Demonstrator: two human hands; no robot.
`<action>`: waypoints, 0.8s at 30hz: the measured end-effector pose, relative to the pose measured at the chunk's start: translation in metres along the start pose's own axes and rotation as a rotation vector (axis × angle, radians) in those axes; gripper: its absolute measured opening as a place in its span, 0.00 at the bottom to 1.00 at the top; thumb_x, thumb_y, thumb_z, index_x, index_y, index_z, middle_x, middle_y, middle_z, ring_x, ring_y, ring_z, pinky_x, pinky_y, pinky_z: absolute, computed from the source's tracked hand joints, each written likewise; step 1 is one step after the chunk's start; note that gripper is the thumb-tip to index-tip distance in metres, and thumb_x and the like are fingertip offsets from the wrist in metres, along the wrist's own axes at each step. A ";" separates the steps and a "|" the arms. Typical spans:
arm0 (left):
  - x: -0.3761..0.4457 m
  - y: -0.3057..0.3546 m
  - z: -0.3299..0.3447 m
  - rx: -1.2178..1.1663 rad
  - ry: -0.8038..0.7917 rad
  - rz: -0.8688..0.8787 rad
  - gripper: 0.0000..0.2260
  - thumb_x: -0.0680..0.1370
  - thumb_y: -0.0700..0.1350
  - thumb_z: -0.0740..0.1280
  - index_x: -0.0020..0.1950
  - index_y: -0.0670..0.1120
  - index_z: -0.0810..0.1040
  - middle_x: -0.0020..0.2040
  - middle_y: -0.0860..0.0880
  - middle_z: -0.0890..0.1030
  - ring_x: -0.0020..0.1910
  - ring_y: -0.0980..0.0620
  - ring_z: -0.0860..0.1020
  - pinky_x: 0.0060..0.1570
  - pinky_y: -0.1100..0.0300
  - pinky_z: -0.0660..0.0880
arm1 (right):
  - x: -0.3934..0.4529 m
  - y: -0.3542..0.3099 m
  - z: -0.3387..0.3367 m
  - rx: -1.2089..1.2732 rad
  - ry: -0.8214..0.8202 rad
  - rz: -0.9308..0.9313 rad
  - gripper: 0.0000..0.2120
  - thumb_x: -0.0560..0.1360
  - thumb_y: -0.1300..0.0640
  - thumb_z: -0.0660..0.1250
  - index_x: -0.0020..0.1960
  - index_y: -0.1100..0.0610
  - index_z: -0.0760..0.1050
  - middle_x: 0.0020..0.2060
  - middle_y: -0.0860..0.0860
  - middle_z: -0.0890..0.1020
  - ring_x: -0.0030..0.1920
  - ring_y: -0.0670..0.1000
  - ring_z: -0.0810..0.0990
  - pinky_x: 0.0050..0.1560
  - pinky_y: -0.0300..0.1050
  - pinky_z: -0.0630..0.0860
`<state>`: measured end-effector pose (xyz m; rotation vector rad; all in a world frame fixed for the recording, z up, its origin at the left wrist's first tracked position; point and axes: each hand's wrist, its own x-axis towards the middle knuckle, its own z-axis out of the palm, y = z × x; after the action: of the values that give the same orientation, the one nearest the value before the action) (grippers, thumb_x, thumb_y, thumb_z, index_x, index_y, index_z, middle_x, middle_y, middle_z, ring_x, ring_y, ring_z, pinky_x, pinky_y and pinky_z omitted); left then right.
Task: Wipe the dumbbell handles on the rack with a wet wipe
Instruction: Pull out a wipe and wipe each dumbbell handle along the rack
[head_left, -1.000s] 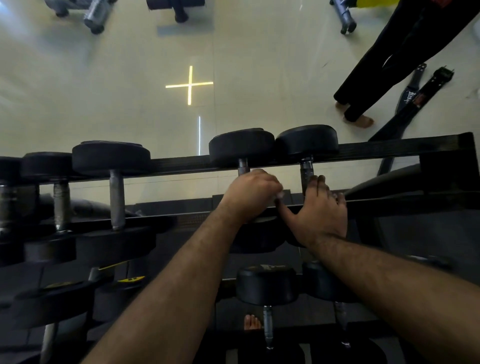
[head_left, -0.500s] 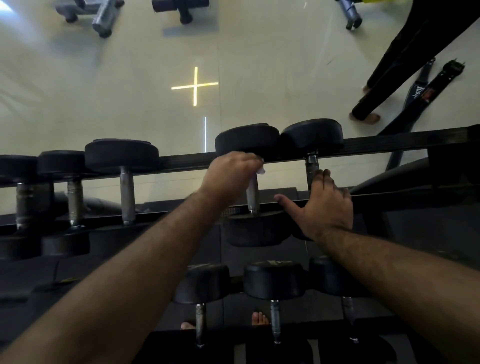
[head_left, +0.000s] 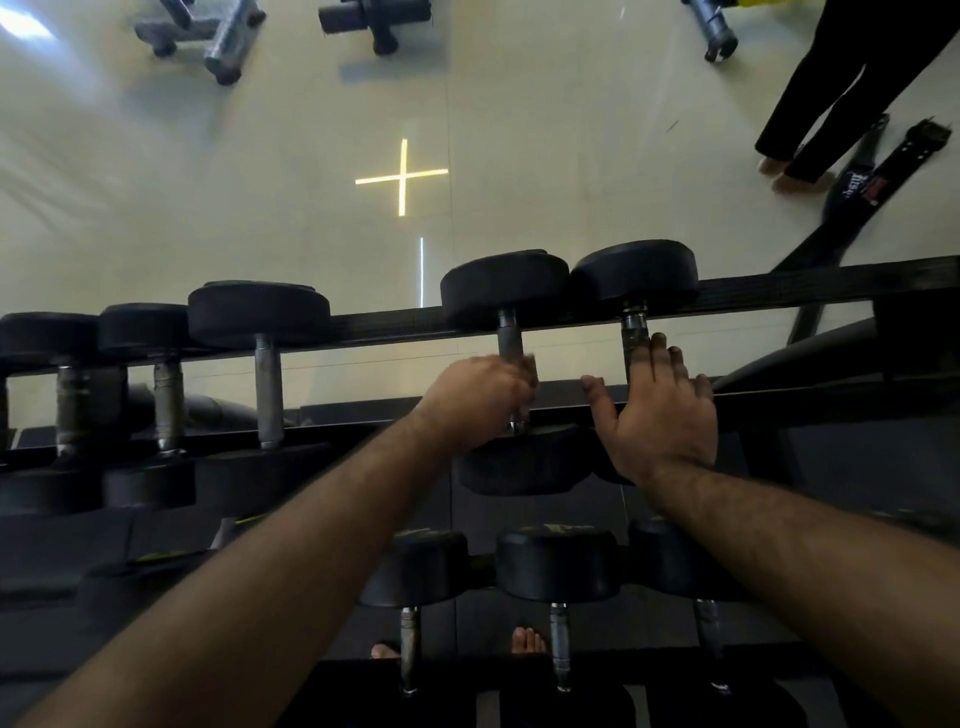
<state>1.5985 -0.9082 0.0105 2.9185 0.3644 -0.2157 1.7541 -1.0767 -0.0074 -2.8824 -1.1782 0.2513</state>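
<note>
Bare toes (head_left: 529, 640): bottom centre of the frame, seen through the rack's lowest gaps.
Lower tier: three black round-headed rubber dumbbells (head_left: 557, 564) with slim knurled steel handles, side by side, lower centre.
Left hand (head_left: 480, 402): centre frame, fingers curled tight round the grey steel handle (head_left: 509, 338) of the fourth top-tier dumbbell from the left. A bare stretch of shaft shows above the knuckles and a short bright stub below them.
Wet wipe (head_left: 530, 361): only a pale blurred edge shows at the fingertips, against the handle; the rest is hidden inside the grip.
Right hand (head_left: 657, 415): right of centre, fingers straight and slightly spread, thumb out to the left, palm lying flat over the neighbouring dumbbell's dark steel handle (head_left: 635, 332) and the near rail.
Rack (head_left: 810, 288): black flat metal rails crossing the frame at mid-height.
Top tier, left: three more matt black dumbbells (head_left: 258, 314) with worn, dull grey handles.
Floor (head_left: 260, 182): pale glossy tile, upper half, carrying a bright yellow cross-shaped reflection (head_left: 402, 176).
Black weight belt (head_left: 883, 166): upper right, flat on the floor.
Person (head_left: 852, 78): upper right corner, black trousers, bare feet.
</note>
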 end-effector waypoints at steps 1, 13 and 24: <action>-0.006 -0.003 -0.002 -0.057 -0.090 0.025 0.14 0.74 0.42 0.67 0.55 0.54 0.87 0.53 0.54 0.86 0.52 0.47 0.83 0.52 0.50 0.80 | 0.000 0.000 0.001 -0.001 -0.002 0.001 0.47 0.81 0.24 0.40 0.85 0.58 0.60 0.83 0.58 0.66 0.82 0.61 0.65 0.79 0.66 0.64; 0.009 0.029 -0.039 -0.407 -0.313 -0.147 0.11 0.78 0.41 0.69 0.56 0.53 0.87 0.49 0.54 0.85 0.49 0.52 0.80 0.53 0.54 0.79 | 0.000 0.001 0.002 0.040 0.002 -0.001 0.46 0.82 0.27 0.38 0.85 0.58 0.60 0.83 0.59 0.66 0.83 0.61 0.64 0.81 0.65 0.62; 0.006 0.023 -0.042 -0.522 -0.378 -0.227 0.10 0.79 0.40 0.70 0.54 0.52 0.88 0.48 0.55 0.85 0.50 0.54 0.81 0.55 0.53 0.80 | 0.001 0.001 0.001 0.038 -0.003 -0.009 0.48 0.81 0.25 0.36 0.83 0.59 0.63 0.81 0.60 0.68 0.81 0.62 0.67 0.79 0.66 0.64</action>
<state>1.6157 -0.9203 0.0542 2.2623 0.5840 -0.5945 1.7553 -1.0773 -0.0088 -2.8446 -1.1731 0.2746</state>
